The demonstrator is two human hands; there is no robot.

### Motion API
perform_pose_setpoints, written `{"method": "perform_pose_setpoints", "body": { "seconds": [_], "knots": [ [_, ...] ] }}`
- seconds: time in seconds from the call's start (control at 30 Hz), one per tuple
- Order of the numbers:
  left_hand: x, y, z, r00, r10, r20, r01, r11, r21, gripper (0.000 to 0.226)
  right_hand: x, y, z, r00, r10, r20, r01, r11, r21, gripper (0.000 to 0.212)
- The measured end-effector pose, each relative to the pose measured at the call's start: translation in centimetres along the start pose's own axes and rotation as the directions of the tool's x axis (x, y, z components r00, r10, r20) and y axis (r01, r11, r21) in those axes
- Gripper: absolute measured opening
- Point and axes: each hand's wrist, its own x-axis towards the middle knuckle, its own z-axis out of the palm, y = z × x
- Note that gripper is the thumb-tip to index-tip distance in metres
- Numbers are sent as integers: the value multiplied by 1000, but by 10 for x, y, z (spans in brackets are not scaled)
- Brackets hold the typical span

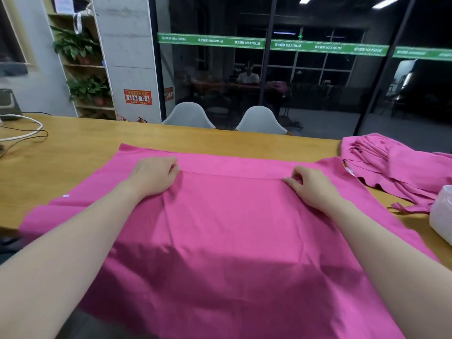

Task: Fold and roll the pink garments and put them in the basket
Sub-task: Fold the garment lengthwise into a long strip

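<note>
On table [73, 148], pink garment [232, 228] lies spread flat; left hand [154, 176] and right hand [310, 187] pinch its far folded edge. Soft, light, probably slippery; grip corners. Basket unseen.

The wooden table [80, 145] filled the lower view. Behind its far edge stood two white chairs [188, 116], side by side. At the table's far left corner lay a white cable [29, 133] together with a thin black cable [36, 139]. Beyond that corner, a shelf [85, 67] carried potted plants [73, 45]. To the right of the shelf, a grey pillar [127, 57] had an orange sign [137, 96] on it. Behind the chairs was a dark glass wall [305, 81] with a green stripe [269, 44].
</note>
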Motion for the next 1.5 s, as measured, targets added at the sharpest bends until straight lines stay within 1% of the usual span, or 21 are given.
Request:
{"method": "perform_pose_setpoints", "body": {
  "seconds": [0.1, 0.2, 0.33, 0.53, 0.67, 0.9, 1.03, 1.17, 1.23, 1.3, 1.37, 1.43, 1.5],
  "knots": [
    [5, -6, 28, 998, -20, 52, 20, 1000, -8, 25, 9, 11, 24, 998, 21, 53, -22, 1000, 6, 30],
    [8, -12, 47, 999, -36, 25, 37, 999, -20, 26, 11, 23, 42, 996, 59, 67, -64, 996, 63, 29],
    [10, -13, 51, 999, -26, 28, 27, 999, -18, 25, 13, 29, 47, 995, 49, 83, -56, 995, 81, 28],
    [0, -7, 45, 997, -60, 40, 62, 997, -50, 28, 4, 26, 44, 997, 57, 60, -62, 994, 88, 30],
    [-19, -5, 38, 998, -64, 20, 65, 997, -38, 27, -11, 20, 37, 997, 60, 58, -65, 993, 94, 31],
    [-72, 4, 19, 998, -47, 36, 48, 998, -32, 27, -64, 3, 17, 997, 44, 61, -49, 996, 72, 37],
    [-96, 6, 14, 999, -31, 14, 32, 999, -38, 28, -94, -4, 8, 999, 19, 33, -21, 999, 50, 32],
    [-99, 12, 7, 997, -44, 67, 45, 999, -24, 29, -97, -14, 1, 998, 9, 61, -9, 1000, 6, 33],
    [-94, 10, 0, 999, -21, 35, 22, 999, -32, 28, -92, -16, -8, 999, -37, 34, 38, 999, -22, 32],
    [-81, 8, -13, 999, -17, -49, 14, 998, -55, 26, -81, -19, -23, 997, -75, -34, 74, 997, -19, 32],
    [-60, 6, -26, 993, -13, -115, 8, 999, -40, 26, -62, -21, -35, 993, -92, -74, 92, 996, -4, 31],
    [-39, 4, -33, 992, 8, -128, -9, 1000, -4, 26, -40, -20, -37, 994, -84, -67, 84, 996, -11, 31],
    [-19, 4, -32, 995, 12, -103, -9, 1000, 30, 26, -19, -16, -32, 997, -63, -49, 62, 998, -30, 32]
  ]
}}
